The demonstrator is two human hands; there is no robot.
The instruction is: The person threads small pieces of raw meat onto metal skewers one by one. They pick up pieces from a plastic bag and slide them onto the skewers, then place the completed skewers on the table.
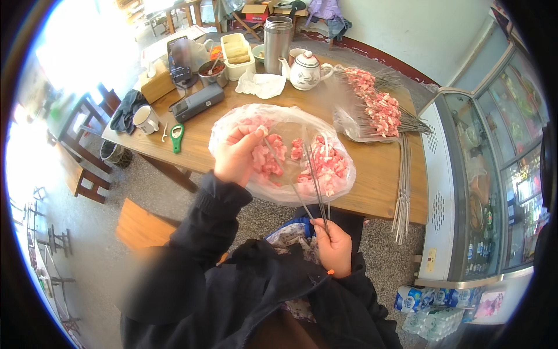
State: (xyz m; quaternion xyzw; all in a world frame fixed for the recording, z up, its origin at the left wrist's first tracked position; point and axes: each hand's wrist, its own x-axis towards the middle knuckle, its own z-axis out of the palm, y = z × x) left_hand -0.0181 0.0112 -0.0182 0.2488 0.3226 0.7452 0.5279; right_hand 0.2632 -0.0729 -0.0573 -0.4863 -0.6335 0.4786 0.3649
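My left hand (235,152) pinches a small pale piece of raw meat (263,129) at the tip of a thin metal skewer (285,168). That skewer slants down to my right hand (335,246), which grips its lower end with several other metal skewers (313,168). Beneath both hands' work lies a clear plastic bag (290,111), spread over the near table edge. Loose pieces of raw meat (271,158) sit in its left side, partly hidden by my left hand. Another heap of meat pieces (330,165) fills its right side, behind the held skewers.
Finished-looking meat skewers (381,111) are piled on plastic at the right, above a row of bare skewers (403,187) overhanging the table (370,192). A white teapot (305,72), steel flask (277,46), mug (146,119) and green bottle opener (176,138) stand or lie around. A glass-door fridge (473,183) borders the right.
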